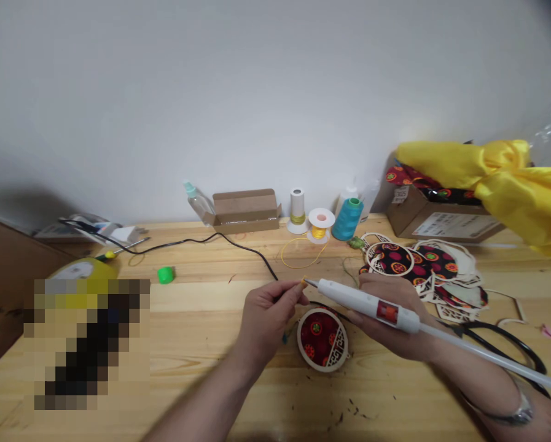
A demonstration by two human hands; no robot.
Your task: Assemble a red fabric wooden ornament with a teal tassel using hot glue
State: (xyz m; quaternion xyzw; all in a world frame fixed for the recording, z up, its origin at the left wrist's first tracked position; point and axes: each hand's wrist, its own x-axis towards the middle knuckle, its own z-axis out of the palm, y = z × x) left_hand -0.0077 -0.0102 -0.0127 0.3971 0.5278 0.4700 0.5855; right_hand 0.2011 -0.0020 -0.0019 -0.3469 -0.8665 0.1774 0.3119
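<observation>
My left hand (266, 314) is closed in a pinch on the end of a thin yellow cord (303, 280). My right hand (397, 319) is wrapped round a white pen-shaped hot glue gun (355, 299), with a long translucent glue stick (491, 357) running out of its back. The metal nozzle points left and meets, or nearly meets, the cord at my left fingertips. Below and between my hands lies a round ornament (316, 339) with dark red patterned fabric, a pale rim and a cut-out lattice; a bit of blue shows beside it.
Behind my hands stand a yellow cord spool (321, 222), a teal thread cone (347, 220) and an open cardboard box (246, 215). Fabric pieces and pale frames (454, 270) pile up right, near black-handled scissors (510, 344). A black cable (192, 240) crosses the table; a green cap (165, 275) lies left.
</observation>
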